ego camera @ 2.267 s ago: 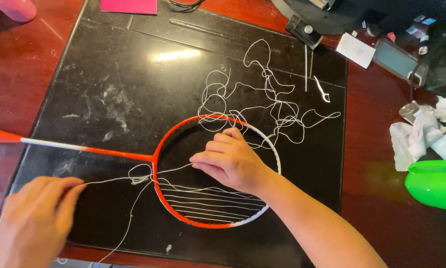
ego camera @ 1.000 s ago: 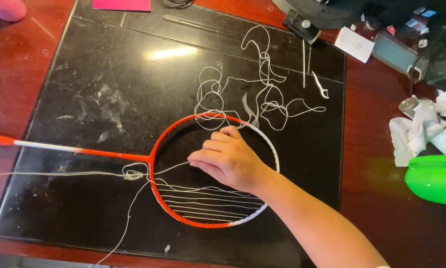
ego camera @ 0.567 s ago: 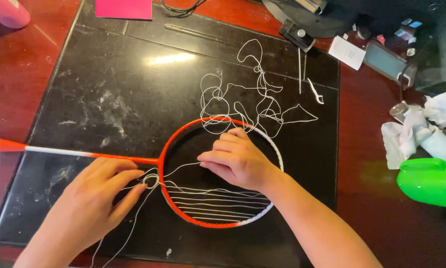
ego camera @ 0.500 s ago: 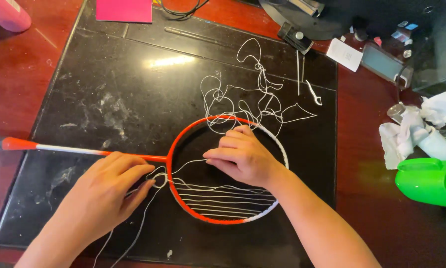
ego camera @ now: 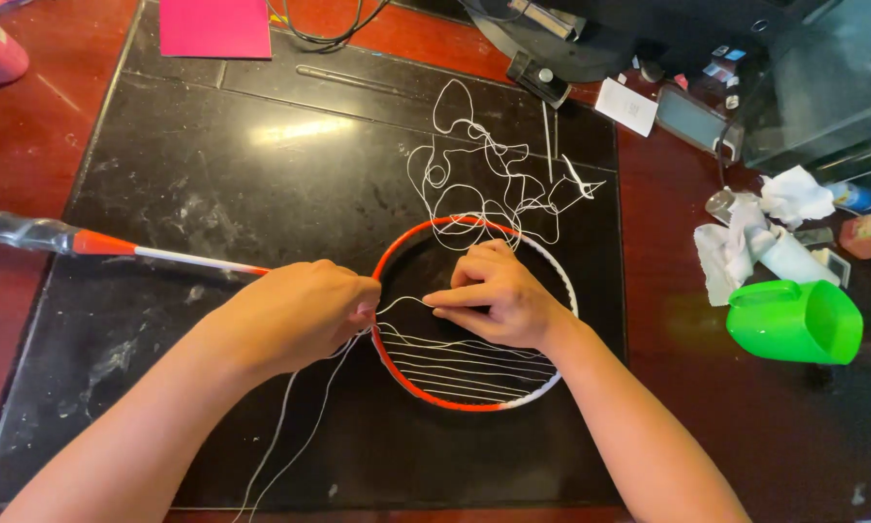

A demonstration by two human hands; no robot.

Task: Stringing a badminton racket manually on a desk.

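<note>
The left hand [ego camera: 295, 315] is curled into a loose fist at the left edge of the racket's round frame [ego camera: 397, 368], its fingertips pinched on the white string [ego camera: 402, 302] right where the string meets the red rim. The right hand [ego camera: 498, 295] lies inside the hoop with its fingers bent and pressed together, pinching the same string a little further in, so a short stretch of it runs between the two hands. The racket [ego camera: 179, 258] lies flat on a black mat [ego camera: 213, 165], its thin shaft running off to the left to a grey wrapped grip at the picture's edge. The lower part of the hoop carries several rows of string laid side by side; the upper part is open. Two loose strands trail from under the left hand down toward the near edge of the mat, and a tangle of spare string [ego camera: 484, 174] lies just beyond the top of the hoop, probably touching it, though that is hard to tell. To the right, on the reddish wooden table [ego camera: 29, 145], stand a green plastic cup [ego camera: 794, 322] on its side and some crumpled white cloths [ego camera: 760, 237]. A pink sheet [ego camera: 215, 27] lies at the far left corner of the mat.
</note>
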